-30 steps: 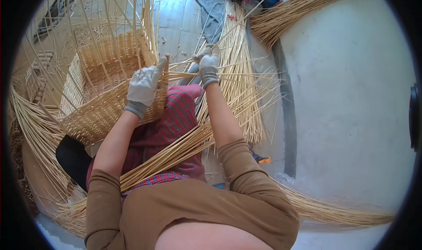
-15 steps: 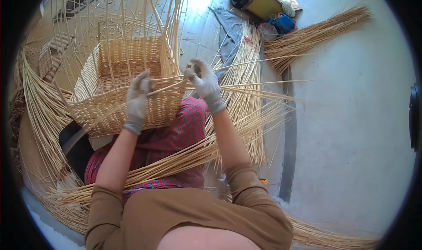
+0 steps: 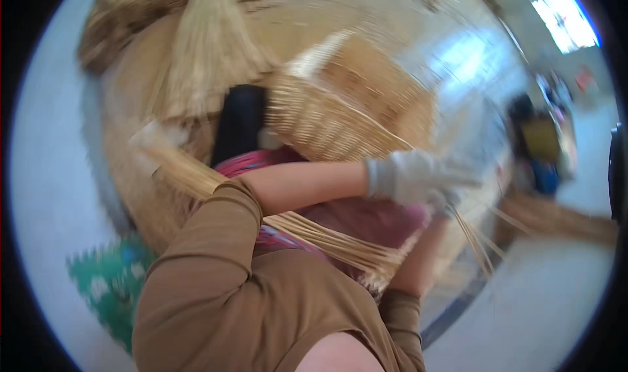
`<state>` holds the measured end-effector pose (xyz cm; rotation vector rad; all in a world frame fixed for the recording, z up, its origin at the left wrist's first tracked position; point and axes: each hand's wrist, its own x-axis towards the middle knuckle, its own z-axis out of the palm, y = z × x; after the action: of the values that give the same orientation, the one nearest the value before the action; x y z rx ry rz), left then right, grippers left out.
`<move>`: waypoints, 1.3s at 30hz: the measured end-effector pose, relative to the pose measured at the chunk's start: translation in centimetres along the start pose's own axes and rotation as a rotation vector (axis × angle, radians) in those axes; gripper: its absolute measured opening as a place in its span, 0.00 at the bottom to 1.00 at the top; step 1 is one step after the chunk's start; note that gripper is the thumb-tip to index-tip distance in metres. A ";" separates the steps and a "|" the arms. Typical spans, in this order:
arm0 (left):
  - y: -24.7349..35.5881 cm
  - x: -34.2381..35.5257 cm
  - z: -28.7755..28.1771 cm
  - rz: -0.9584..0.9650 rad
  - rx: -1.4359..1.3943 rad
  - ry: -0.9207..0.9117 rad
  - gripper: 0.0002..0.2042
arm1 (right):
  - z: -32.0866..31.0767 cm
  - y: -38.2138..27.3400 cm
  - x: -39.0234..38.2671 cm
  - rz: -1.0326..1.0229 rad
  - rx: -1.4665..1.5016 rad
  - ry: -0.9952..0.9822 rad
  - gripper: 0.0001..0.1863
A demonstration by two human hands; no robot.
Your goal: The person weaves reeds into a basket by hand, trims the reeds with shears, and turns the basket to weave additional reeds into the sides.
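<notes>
The picture is smeared by motion. A woven wicker basket (image 3: 327,123), pale on the outside, rests tilted by my lap. My left hand (image 3: 409,176), in a whitish glove, reaches across to the basket's near right corner; its fingers are blurred. Partly behind it is my gloved right hand (image 3: 447,202), close to or touching the left. Several thin canes (image 3: 476,244) stick out past the right wrist. Whether either hand grips them cannot be made out. A bundle of peeled canes (image 3: 327,244) lies across my lap under my forearms.
Beyond my knee lies a large sheaf of pale canes (image 3: 209,51). On the right are a brownish bundle of canes (image 3: 556,218) and a blue container (image 3: 544,176) among other items. A green patterned mat (image 3: 111,280) is at the lower left, a bright window (image 3: 566,18) at the upper right.
The whole view has swung left, so the basket now appears farther right. My hands, formerly apart along the basket's rim, have come together at its right corner.
</notes>
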<state>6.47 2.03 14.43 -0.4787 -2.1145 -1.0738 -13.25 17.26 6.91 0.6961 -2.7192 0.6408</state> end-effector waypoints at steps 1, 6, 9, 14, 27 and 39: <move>1.6 -3.2 -2.9 -0.147 -0.079 -0.068 0.30 | -0.1 0.5 0.8 0.016 0.065 -0.008 0.21; 7.0 -24.6 -16.6 -0.720 0.472 0.600 0.11 | 3.7 1.8 1.2 0.068 0.201 -0.027 0.28; 12.3 -37.2 -23.5 -0.850 0.546 1.168 0.13 | 3.6 -0.4 -0.1 0.081 0.087 0.029 0.37; 21.4 -54.8 -27.7 -1.379 0.904 1.317 0.13 | 2.0 -4.0 -1.6 -0.211 0.315 0.507 0.49; 23.7 -45.3 -27.2 -0.944 1.404 0.417 0.10 | -5.5 -32.0 -28.9 -0.633 0.926 -1.929 0.26; 9.2 -39.6 -33.7 -0.579 0.399 0.901 0.08 | -5.9 -29.1 -28.5 -0.275 1.236 -1.742 0.15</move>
<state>53.25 -20.19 4.17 0.7332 -1.5657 -0.8704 26.51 8.28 12.21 2.9127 -2.6243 2.5840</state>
